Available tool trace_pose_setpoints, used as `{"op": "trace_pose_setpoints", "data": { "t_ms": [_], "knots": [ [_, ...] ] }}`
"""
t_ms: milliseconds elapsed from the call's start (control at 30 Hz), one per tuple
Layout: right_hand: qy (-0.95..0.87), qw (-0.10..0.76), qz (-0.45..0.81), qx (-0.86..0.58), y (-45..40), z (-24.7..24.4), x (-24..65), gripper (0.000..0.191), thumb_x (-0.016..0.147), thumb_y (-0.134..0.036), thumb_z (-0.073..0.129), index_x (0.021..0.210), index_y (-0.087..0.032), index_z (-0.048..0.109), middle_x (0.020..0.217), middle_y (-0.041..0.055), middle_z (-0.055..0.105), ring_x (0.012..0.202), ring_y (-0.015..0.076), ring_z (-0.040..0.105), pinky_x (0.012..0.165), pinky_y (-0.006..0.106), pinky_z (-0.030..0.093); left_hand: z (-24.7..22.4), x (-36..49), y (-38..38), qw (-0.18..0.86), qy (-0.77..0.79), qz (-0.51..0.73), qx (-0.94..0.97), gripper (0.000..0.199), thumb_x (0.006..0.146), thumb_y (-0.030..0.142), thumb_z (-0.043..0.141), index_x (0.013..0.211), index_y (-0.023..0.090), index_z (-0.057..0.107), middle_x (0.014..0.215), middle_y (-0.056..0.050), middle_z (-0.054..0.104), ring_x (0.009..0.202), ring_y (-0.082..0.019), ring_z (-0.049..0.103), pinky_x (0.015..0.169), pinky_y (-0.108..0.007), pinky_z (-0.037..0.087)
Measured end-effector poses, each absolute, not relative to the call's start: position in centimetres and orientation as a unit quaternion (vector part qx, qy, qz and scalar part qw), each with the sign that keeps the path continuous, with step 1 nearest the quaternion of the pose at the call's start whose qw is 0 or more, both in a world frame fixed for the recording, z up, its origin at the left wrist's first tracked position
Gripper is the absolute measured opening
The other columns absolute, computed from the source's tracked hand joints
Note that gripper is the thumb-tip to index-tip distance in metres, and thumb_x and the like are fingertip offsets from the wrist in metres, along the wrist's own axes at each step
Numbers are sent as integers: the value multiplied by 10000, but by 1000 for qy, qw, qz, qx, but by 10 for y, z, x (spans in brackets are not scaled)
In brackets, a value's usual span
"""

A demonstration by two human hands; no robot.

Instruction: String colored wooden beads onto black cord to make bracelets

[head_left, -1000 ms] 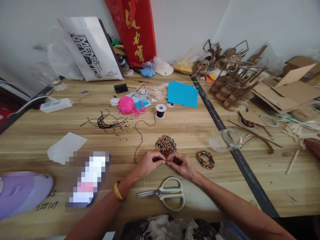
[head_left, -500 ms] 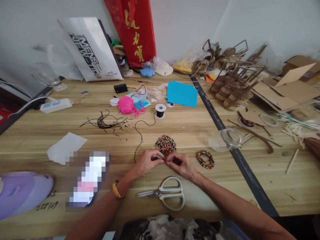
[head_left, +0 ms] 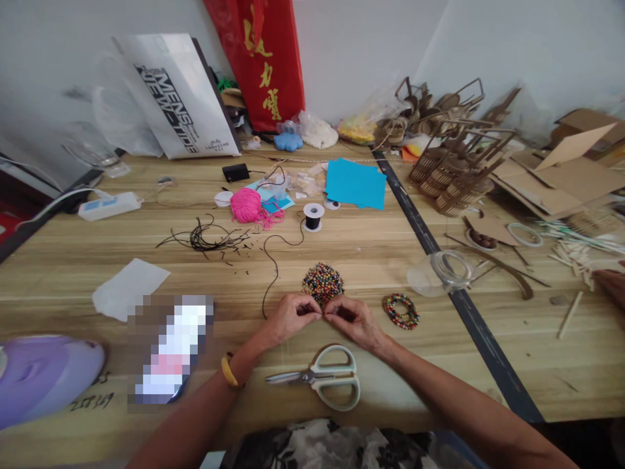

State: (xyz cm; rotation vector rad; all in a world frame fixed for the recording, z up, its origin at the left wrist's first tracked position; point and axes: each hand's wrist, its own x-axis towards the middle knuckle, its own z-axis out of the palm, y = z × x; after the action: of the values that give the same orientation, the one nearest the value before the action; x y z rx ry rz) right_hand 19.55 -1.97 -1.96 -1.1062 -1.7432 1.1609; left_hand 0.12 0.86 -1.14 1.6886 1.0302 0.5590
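My left hand [head_left: 293, 318] and my right hand [head_left: 355, 323] meet at their fingertips, both closed in a pinch. What lies between the fingers is too small to make out. Just beyond them is a heap of small multicoloured beads [head_left: 322, 280]. A faint pale thread hangs below my left hand. Black cord [head_left: 276, 260] runs from a white-flanged spool [head_left: 313, 218] down to beside my left hand. To the right of my right hand lie beaded bracelets [head_left: 401, 311]. Scissors with cream handles [head_left: 336, 378] rest flat between my forearms.
A phone [head_left: 173, 348], a paper scrap [head_left: 129, 290] and a purple object [head_left: 49, 374] lie left. Beyond are black cord pieces [head_left: 205, 238], pink yarn [head_left: 245, 205] and blue sheets [head_left: 355, 184]. Right are a tape roll [head_left: 452, 270], small baskets [head_left: 452, 176] and another person's hand [head_left: 610, 286].
My fingertips have shifted slightly against each other, with the left fingers a little more bent. Everything else on the table stays where it was.
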Motion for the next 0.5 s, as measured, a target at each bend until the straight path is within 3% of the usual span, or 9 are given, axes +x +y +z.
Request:
{"op": "trace_pose_setpoints", "data": {
  "t_ms": [500],
  "knots": [
    [-703,378,447,-403,-21,-17,196,201,868,-342,575,822,-156,635,784,65,652,737,160,597,683,270,472,-9,-2,11,545,416,231,690,135,753,232,622,783,116,682,761,-57,693,700,-144,614,674,-238,476]
  ]
}}
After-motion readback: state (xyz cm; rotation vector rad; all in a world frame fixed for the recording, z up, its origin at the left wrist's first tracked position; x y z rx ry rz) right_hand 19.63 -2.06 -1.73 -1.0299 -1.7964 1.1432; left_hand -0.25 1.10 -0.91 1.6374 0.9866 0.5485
